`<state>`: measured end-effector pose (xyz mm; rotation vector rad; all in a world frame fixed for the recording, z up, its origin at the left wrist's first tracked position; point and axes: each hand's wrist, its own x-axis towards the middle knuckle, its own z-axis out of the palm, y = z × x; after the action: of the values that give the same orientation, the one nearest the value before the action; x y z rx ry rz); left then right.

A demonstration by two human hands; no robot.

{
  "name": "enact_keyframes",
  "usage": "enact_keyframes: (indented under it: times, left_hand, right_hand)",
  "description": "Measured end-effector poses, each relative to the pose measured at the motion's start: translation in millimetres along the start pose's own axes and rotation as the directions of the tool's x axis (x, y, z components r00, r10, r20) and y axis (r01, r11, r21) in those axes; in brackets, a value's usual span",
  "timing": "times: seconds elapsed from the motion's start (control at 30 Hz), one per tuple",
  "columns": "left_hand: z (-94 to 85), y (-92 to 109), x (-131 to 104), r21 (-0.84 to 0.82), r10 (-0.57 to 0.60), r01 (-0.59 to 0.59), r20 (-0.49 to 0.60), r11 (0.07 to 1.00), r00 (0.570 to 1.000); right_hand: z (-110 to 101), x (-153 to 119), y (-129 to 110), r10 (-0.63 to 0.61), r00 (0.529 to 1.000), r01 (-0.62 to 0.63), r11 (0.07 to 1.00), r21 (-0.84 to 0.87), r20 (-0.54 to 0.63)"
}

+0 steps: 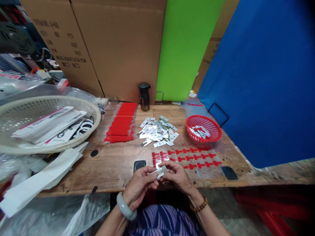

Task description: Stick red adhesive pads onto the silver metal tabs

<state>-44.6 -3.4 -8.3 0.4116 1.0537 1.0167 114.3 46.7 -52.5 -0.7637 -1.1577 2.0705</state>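
Note:
Between my two hands, just above the table's front edge, is a small flat metal plate (pixel 162 171). My left hand (pixel 141 182) pinches its left end, and my right hand (pixel 177 176) has its fingers closed on the right end. Right behind the hands lies a clear sheet with rows of red T-shaped stickers (pixel 190 158), partly covered by my right hand. Farther back is a loose pile of similar metal plates (pixel 158 131). A red plastic basket (pixel 214 132) to the right holds several more plates, some with red on them.
Stacked sheets of red stickers (pixel 121 123) lie left of the pile, with a dark lidded jug (pixel 144 96) behind. A large cream basket (pixel 94 131) with printed cards stands at the left. Cardboard (pixel 118 49), a green panel (pixel 187 49) and a blue panel (pixel 265 91) wall the table in.

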Motion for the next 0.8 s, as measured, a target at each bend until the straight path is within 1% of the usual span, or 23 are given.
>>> enact_keyframes:
  times: [0.07,0.13,0.2,0.27,0.33,0.4,0.47,0.53,0.63,0.73,0.8]
  left_hand:
    - [-4.7,2.7,2.2,0.004,0.030,-0.029,-0.047,1.000,0.998]
    - [-11.0,7.7,5.9,0.005,0.079,-0.079,-0.109,0.997,0.991]
    - [-17.8,13.1,11.6,0.013,0.136,-0.136,-0.180,0.991,0.974]
    - [-23.8,16.9,19.0,0.032,0.189,-0.187,-0.242,0.982,0.952]
    - [-28.1,18.4,27.1,0.048,0.229,-0.224,-0.278,0.973,0.933]
    - [-30.3,18.4,34.8,0.057,0.250,-0.245,-0.291,0.968,0.923]
    - [-30.9,18.1,41.3,0.061,0.261,-0.254,-0.293,0.965,0.920]
    - [-30.3,18.4,46.4,0.061,0.268,-0.262,-0.294,0.963,0.917]
    - [-28.3,19.1,51.6,0.054,0.270,-0.266,-0.291,0.962,0.918]
    - [-25.6,16.7,53.7,0.051,0.256,-0.252,-0.267,0.966,0.929]
    - [-23.2,12.2,53.3,0.053,0.240,-0.234,-0.244,0.971,0.940]
  right_hand:
    - [-2.3,-1.2,-1.8,-0.016,0.999,0.015,0.999,-0.034,-0.046]
    - [-6.6,-2.3,-3.0,-0.066,0.983,0.046,0.992,-0.120,-0.173]
    - [-11.2,-3.2,-2.8,-0.123,0.942,0.045,0.969,-0.244,-0.313]
    - [-13.7,-3.4,-2.5,-0.178,0.906,0.016,0.921,-0.388,-0.384]
    - [-12.7,-2.3,-3.9,-0.240,0.898,-0.001,0.838,-0.546,-0.370]
    - [-8.8,0.9,-7.5,-0.307,0.900,0.011,0.724,-0.690,-0.308]
    - [-3.8,5.6,-12.4,-0.365,0.897,0.033,0.615,-0.788,-0.248]
    - [0.9,10.0,-17.0,-0.399,0.892,0.043,0.542,-0.839,-0.212]
    - [7.6,10.9,-20.3,-0.370,0.910,0.025,0.498,-0.867,-0.186]
    - [14.2,3.0,-17.7,-0.291,0.946,0.017,0.491,-0.871,-0.145]
    - [17.1,-4.4,-12.3,-0.268,0.955,0.020,0.484,-0.875,-0.127]
